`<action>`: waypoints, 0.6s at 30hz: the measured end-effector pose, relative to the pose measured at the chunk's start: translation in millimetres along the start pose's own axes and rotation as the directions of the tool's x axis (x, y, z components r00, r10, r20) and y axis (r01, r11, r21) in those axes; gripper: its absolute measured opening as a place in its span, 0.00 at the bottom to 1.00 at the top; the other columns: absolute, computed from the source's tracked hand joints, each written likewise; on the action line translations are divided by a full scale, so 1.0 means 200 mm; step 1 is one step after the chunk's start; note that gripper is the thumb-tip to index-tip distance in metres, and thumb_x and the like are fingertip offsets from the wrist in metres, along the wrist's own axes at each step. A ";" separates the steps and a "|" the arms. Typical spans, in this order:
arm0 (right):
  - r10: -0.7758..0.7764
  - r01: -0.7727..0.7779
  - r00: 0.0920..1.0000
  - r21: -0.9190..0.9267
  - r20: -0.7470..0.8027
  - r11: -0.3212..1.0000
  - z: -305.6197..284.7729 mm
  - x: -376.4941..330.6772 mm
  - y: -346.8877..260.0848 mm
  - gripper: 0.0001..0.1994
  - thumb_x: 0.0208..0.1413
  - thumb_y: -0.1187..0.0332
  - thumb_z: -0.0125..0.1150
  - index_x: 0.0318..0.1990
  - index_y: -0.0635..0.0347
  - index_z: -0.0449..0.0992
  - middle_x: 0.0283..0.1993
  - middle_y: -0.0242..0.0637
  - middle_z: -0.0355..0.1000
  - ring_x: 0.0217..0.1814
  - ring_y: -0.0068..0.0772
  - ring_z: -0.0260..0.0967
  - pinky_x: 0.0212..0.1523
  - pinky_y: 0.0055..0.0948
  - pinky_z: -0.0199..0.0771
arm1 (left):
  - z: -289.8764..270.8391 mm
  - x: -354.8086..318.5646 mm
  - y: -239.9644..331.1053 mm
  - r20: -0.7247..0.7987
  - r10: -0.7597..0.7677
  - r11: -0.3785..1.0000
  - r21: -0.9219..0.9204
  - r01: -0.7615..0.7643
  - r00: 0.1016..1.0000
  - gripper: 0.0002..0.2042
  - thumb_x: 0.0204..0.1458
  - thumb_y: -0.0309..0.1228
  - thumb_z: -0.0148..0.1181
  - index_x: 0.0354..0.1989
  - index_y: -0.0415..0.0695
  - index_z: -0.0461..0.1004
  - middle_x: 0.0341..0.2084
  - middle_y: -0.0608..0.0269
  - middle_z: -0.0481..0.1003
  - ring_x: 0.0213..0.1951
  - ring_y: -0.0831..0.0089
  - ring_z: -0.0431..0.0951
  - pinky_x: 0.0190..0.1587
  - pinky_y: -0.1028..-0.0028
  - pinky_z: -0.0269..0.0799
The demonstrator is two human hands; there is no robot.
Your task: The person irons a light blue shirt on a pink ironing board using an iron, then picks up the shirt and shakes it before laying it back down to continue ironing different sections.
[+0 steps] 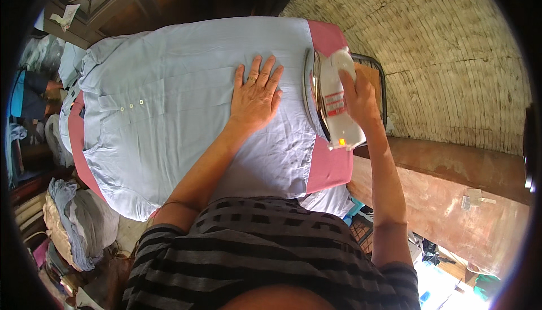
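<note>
A light blue-grey shirt (pixel 186 73) is spread over an ironing board with a dark pink cover (pixel 333 166). Three small buttons show on its left part, and creases run across its lower right. My left hand (pixel 257 98) lies flat on the cloth, fingers spread, with a ring on one finger. At the board's right end, my right hand (pixel 361 95) is closed round the handle of a white clothes iron (pixel 333 121). The iron is tilted, its shiny metal side facing left near the shirt's hem, and a small orange light glows on it. Its contact with the cloth is unclear.
A dark metal frame (pixel 384 84) curves round the board's right end. Beyond stands a rough woven wall (pixel 429 45), with a brown wooden ledge (pixel 440 197) below it. Piled clothes (pixel 84 225) lie at the lower left. Dark wooden furniture (pixel 164 5) stands behind the board.
</note>
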State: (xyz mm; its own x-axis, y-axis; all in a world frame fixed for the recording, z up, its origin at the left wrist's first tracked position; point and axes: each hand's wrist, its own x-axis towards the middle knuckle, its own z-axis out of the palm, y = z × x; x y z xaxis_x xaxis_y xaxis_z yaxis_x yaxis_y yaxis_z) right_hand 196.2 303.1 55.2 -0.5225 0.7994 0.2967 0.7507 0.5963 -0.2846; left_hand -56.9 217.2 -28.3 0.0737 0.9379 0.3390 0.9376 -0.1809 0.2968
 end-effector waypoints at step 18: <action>-0.151 0.071 0.947 0.274 0.285 0.959 -0.16 0.08 -0.11 0.15 0.60 0.60 0.63 0.41 0.66 0.72 0.28 0.54 0.74 0.29 0.57 0.76 0.28 0.44 0.73 | -0.10 -0.09 -0.23 -0.079 -0.138 0.987 0.076 0.144 0.987 0.25 0.63 0.38 0.47 0.69 0.53 0.62 0.71 0.71 0.56 0.73 0.63 0.51 0.71 0.46 0.44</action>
State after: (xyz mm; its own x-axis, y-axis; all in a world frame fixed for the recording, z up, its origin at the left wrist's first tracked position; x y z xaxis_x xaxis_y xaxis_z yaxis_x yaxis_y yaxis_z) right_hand 184.7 299.9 95.5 -0.7230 0.6878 0.0642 0.5726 0.6487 -0.5014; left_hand -108.0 202.1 -30.1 -0.0833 0.9276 0.3642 0.9616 -0.0211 0.2735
